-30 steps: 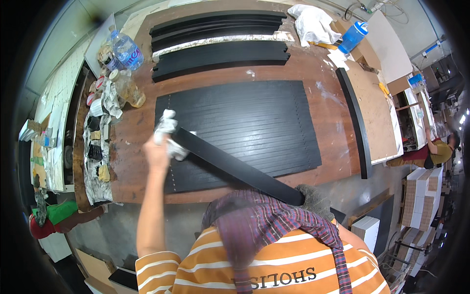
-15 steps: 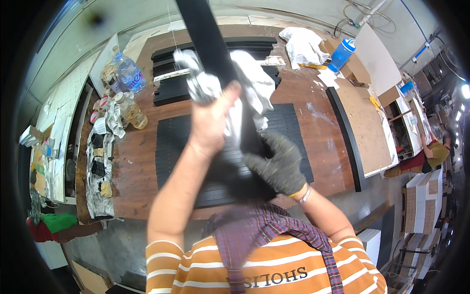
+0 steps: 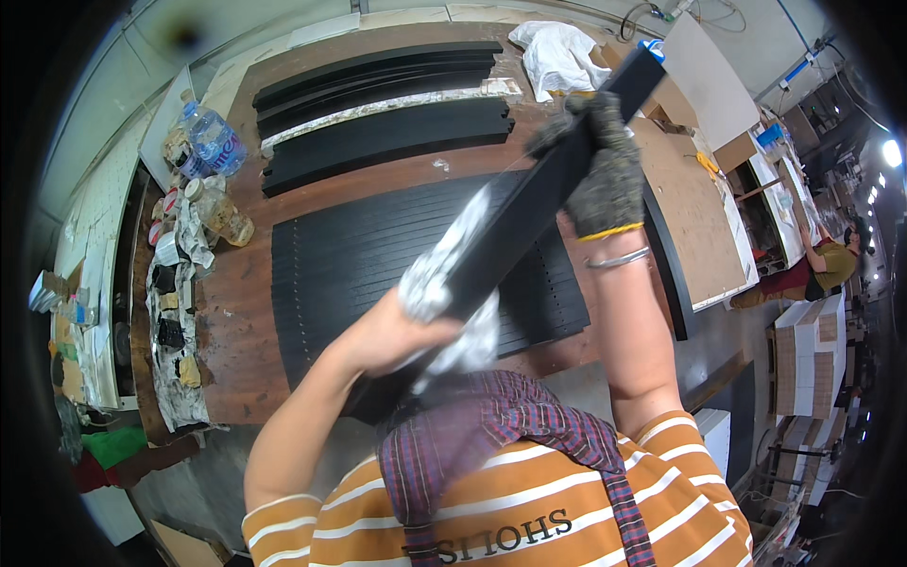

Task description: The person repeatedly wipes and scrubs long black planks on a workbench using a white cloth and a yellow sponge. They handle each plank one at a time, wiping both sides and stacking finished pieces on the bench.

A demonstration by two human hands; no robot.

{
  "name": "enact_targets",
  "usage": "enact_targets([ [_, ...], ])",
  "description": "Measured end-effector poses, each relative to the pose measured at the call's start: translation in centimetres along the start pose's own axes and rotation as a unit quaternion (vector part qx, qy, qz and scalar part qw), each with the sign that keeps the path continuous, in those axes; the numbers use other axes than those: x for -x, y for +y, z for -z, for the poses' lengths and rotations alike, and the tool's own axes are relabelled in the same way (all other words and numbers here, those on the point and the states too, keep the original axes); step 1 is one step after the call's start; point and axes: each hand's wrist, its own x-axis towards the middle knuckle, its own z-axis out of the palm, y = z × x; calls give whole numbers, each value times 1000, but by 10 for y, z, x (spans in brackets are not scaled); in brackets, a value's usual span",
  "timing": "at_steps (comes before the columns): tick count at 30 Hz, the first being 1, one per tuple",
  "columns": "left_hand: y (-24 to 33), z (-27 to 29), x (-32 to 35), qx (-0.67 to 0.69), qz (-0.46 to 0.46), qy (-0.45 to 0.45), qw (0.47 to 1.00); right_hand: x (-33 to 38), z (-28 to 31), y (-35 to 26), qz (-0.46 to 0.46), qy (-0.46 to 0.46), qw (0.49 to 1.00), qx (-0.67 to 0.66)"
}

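Black slat (image 3: 529,222) swung since half-second ago, now tilting toward 1 o'clock. My gloved right grip (image 3: 605,175) clamped high on it; bare left grip (image 3: 402,331) presses white rag (image 3: 453,283) low: wiping underway.

Blue-labelled clear bottle (image 3: 210,140) far left; white boxes (image 3: 811,354) right.

L hand (image 3: 402,331) fisted, R hand (image 3: 605,170) gloved, gripping

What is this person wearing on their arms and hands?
The right hand wears a grey knitted work glove with a yellow cuff edge and a thin metal bangle at the wrist. The left hand is bare. Both forearms are bare below short orange-and-white striped sleeves.
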Motion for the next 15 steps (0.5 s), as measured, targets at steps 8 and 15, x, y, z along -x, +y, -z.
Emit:
enact_targets([
  [8, 6, 72, 110, -215, 204, 209, 932, -12, 106, -91, 94, 130, 986, -56],
  [15, 67, -43, -62, -457, -175, 183, 853, 17, 8, 17, -6, 140, 990, -33],
])
